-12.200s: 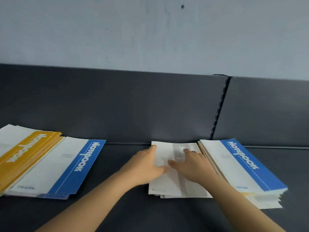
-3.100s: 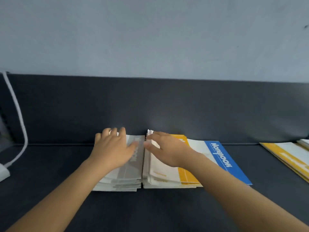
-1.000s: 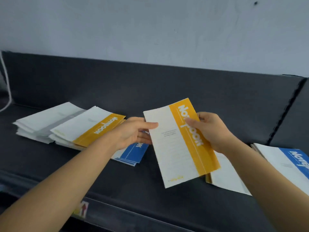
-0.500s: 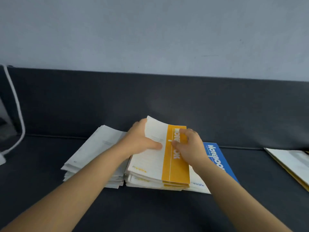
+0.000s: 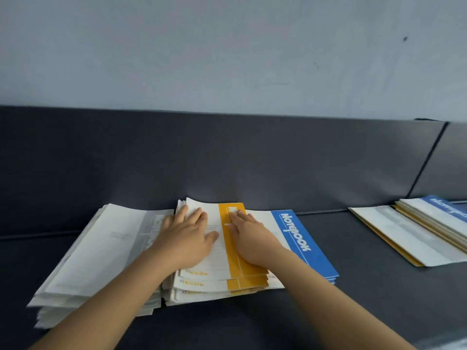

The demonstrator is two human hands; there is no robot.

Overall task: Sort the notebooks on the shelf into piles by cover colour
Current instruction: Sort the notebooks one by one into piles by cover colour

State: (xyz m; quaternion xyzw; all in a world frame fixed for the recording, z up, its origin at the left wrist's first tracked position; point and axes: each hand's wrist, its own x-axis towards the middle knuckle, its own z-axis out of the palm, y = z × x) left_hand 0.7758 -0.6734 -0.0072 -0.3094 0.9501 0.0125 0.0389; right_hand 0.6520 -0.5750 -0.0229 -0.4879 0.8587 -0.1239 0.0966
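Since half a second ago, the white paper notebook with the yellow band [image 5: 231,260] has come down from its lifted angle between your hands and lies flat on top of the pile of yellow-banded notebooks [image 5: 217,285] in the middle of the dark grey shelf [image 5: 353,299]. Your left hand [image 5: 187,239] rests on the white part of its cover, fingers [image 5: 197,215] stretched out and a little spread, pressing rather than gripping. Your right hand [image 5: 252,242] lies flat over the yellow band with its fingers straight, grasping nothing either. Just to the left, touching the yellow pile along its edge, sits the fanned pile of white notebooks with grey bands [image 5: 101,248]; your left forearm crosses its near corner. A white notebook with a blue band [image 5: 298,238] sticks out from under the yellow pile on the right. Well apart at the right end of the shelf lies another heap: a grey-banded notebook [image 5: 404,233] with a yellow edge showing beneath it, and on its far side a stack topped by a blue-banded cover [image 5: 447,204]. Behind it all runs the shelf's dark back panel [image 5: 227,160].
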